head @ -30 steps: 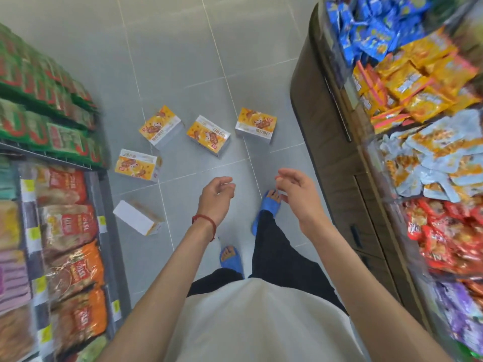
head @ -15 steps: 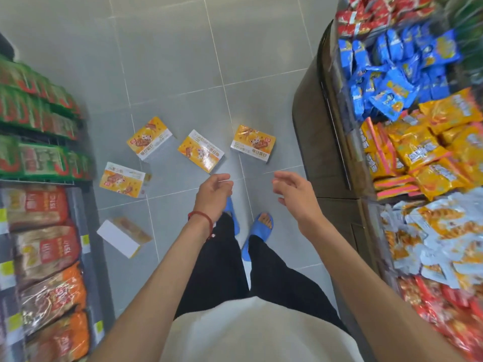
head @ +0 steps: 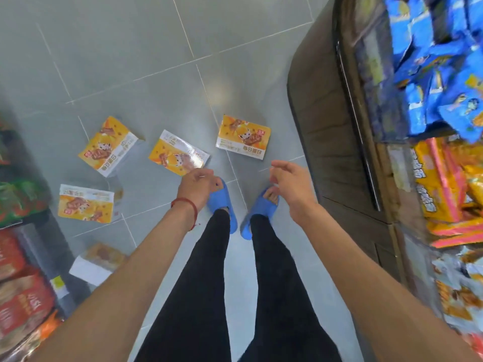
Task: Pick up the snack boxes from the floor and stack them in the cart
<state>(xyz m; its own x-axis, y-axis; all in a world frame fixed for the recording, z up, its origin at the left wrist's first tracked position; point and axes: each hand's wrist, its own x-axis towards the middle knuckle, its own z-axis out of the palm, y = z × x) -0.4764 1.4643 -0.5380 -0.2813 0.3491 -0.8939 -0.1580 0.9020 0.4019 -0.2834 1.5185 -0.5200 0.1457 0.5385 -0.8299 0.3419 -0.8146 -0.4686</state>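
Shop aisle seen from above. The floor (head: 130, 61) is large grey glazed tiles, smooth and slightly glossy, with thin pale grout lines. Five snack boxes lie on it, none held.
- The far-left box (head: 108, 146), middle box (head: 179, 156) and right box (head: 243, 137) form a loose row at frame centre. They are flat rectangular cartons with yellow-orange print and shiny film.
- The lower-left box (head: 86, 203) lies flat at the left.
- The white-sided box (head: 98, 262) is blurred, just beside the left shelf rack (head: 23, 283), which holds crinkly red and orange bags.

At the right is a brown wooden cabinet (head: 326, 126) with a rounded corner. Blue packets (head: 431, 61) and orange packets (head: 444, 184) are piled to its right.

The left hand (head: 196, 186) has a red string bracelet (head: 184, 202) at the wrist. Its fingers are loosely curled and grip nothing, just below the middle box in frame. The right hand (head: 290, 184) has relaxed fingers, slightly apart, empty. Matte blue slippers (head: 222, 202) sit below the hands.
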